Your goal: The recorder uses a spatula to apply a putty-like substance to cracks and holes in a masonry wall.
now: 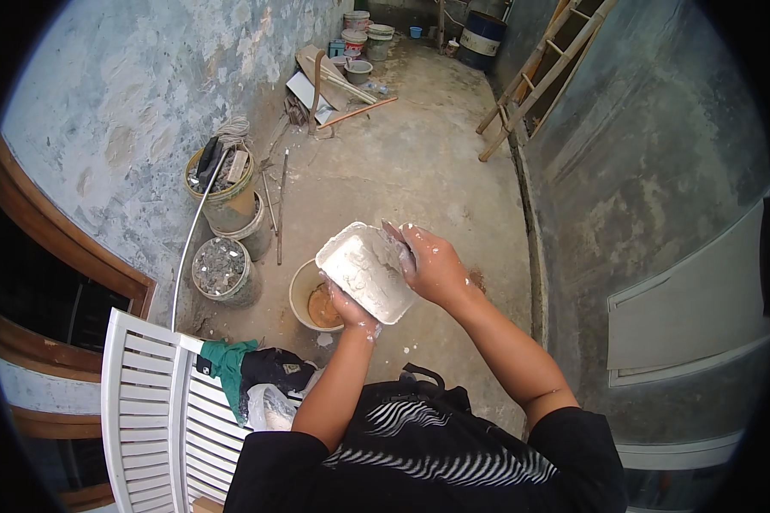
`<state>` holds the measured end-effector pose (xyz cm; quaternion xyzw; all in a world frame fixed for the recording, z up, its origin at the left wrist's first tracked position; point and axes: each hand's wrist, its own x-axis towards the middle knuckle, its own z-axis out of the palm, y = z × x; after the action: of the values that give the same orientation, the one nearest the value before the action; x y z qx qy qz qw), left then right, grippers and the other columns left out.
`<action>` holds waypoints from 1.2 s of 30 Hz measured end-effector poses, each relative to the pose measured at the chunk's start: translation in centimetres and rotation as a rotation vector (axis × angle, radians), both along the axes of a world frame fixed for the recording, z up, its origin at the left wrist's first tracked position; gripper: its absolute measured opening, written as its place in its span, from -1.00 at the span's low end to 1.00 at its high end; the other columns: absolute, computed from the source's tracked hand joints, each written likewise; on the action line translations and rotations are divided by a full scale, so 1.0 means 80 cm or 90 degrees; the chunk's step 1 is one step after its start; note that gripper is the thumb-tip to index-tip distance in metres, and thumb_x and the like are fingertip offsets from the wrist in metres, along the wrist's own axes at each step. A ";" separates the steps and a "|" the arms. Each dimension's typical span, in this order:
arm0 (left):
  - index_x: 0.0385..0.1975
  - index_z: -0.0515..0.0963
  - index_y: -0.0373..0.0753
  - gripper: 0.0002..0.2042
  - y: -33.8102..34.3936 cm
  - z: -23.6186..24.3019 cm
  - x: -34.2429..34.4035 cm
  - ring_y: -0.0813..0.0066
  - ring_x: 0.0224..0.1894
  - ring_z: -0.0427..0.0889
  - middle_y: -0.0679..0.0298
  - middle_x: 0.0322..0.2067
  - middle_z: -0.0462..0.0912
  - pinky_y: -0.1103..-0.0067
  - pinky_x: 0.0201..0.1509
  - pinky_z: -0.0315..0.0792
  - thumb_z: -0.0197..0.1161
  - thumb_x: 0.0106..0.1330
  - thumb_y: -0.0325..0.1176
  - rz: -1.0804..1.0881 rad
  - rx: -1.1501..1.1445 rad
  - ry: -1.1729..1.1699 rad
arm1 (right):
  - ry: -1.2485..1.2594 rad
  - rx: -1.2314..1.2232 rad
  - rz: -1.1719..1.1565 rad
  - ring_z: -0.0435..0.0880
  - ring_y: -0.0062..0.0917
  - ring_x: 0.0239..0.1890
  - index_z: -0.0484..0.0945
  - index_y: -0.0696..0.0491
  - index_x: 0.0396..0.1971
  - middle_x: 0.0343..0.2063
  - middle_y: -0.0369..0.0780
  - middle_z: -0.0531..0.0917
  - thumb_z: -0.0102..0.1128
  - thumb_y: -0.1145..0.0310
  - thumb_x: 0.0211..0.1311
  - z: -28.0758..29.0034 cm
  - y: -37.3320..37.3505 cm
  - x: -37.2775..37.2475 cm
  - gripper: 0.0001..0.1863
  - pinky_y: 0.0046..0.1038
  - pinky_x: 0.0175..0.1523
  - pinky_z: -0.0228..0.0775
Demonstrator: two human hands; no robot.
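Observation:
A white rectangular tub (364, 269), smeared inside with pale paste, is tilted up in front of me. My left hand (352, 312) grips its near lower edge from below. My right hand (428, 261), spattered with white, is closed on the tub's right rim, fingers reaching over the far edge. Just below the tub on the floor stands a cream bucket (304, 291) with brown liquid at its bottom.
A white slatted chair (145, 393) at lower left carries green and dark cloths. Buckets of rubble and tools (222, 184) line the left wall. Farther back lie boards, paint pots and a blue drum (481, 38). A wooden ladder (543, 73) leans on the right wall.

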<state>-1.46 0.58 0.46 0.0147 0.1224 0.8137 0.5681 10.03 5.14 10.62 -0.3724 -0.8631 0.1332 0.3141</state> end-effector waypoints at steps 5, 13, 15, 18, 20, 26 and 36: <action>0.20 0.23 -0.20 -0.38 0.006 -0.014 0.002 0.18 0.19 0.31 0.16 0.17 0.31 0.32 0.28 0.17 -0.33 0.34 0.15 0.031 -0.028 0.018 | 0.001 -0.024 0.032 0.56 -0.10 -0.27 0.46 0.16 -0.17 -0.31 0.00 0.57 0.15 0.55 -0.05 -0.022 -0.022 -0.016 -0.65 -0.25 -0.18 0.45; 0.20 0.23 -0.16 -0.39 0.001 -0.023 -0.007 0.17 0.18 0.31 0.16 0.15 0.32 0.32 0.28 0.17 -0.33 0.34 0.16 -0.004 -0.046 0.012 | 0.008 -0.090 0.135 0.56 -0.07 -0.26 0.45 0.17 -0.13 -0.32 0.02 0.57 0.16 0.56 -0.11 -0.013 -0.032 -0.020 -0.58 -0.27 -0.16 0.44; 0.20 0.24 -0.17 -0.39 -0.002 -0.011 -0.007 0.19 0.18 0.32 0.17 0.15 0.33 0.32 0.28 0.18 -0.33 0.34 0.15 -0.004 -0.034 0.020 | -0.011 -0.101 0.112 0.56 -0.07 -0.26 0.45 0.19 -0.13 -0.31 0.03 0.57 0.17 0.55 -0.11 0.001 -0.023 -0.016 -0.58 -0.27 -0.15 0.44; 0.19 0.24 -0.18 -0.39 -0.002 -0.010 -0.007 0.19 0.19 0.32 0.17 0.17 0.32 0.33 0.30 0.16 -0.32 0.34 0.15 -0.038 0.035 -0.015 | 0.008 -0.086 0.035 0.56 -0.06 -0.25 0.44 0.25 -0.13 -0.31 0.06 0.57 0.17 0.54 -0.09 -0.004 -0.011 -0.010 -0.59 -0.27 -0.14 0.44; 0.19 0.24 -0.18 -0.39 -0.003 -0.008 -0.006 0.19 0.20 0.31 0.17 0.17 0.31 0.33 0.31 0.15 -0.33 0.34 0.16 -0.044 0.036 -0.005 | -0.008 -0.018 -0.010 0.56 -0.07 -0.27 0.45 0.24 -0.15 -0.32 0.05 0.57 0.16 0.53 -0.07 -0.008 -0.002 -0.009 -0.62 -0.26 -0.16 0.44; 0.19 0.24 -0.18 -0.39 0.005 -0.004 0.007 0.21 0.17 0.34 0.16 0.15 0.34 0.35 0.26 0.21 -0.35 0.35 0.17 -0.047 -0.032 0.053 | 0.000 -0.062 0.077 0.55 -0.07 -0.29 0.45 0.19 -0.19 -0.32 0.01 0.57 0.17 0.51 -0.07 -0.028 -0.014 -0.018 -0.65 -0.23 -0.19 0.43; 0.19 0.23 -0.22 -0.39 0.052 -0.026 0.066 0.20 0.15 0.36 0.15 0.14 0.34 0.33 0.26 0.22 -0.33 0.35 0.13 -0.117 0.029 0.063 | -0.050 -0.062 -0.011 0.56 -0.14 -0.24 0.45 0.16 -0.11 -0.30 -0.02 0.58 0.15 0.51 -0.08 0.001 0.041 0.078 -0.58 -0.27 -0.13 0.44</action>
<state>3.79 4.72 -1.58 0.0788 0.1300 0.7587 0.6334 16.24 8.42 10.67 -0.3992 -0.8641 0.1577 0.2629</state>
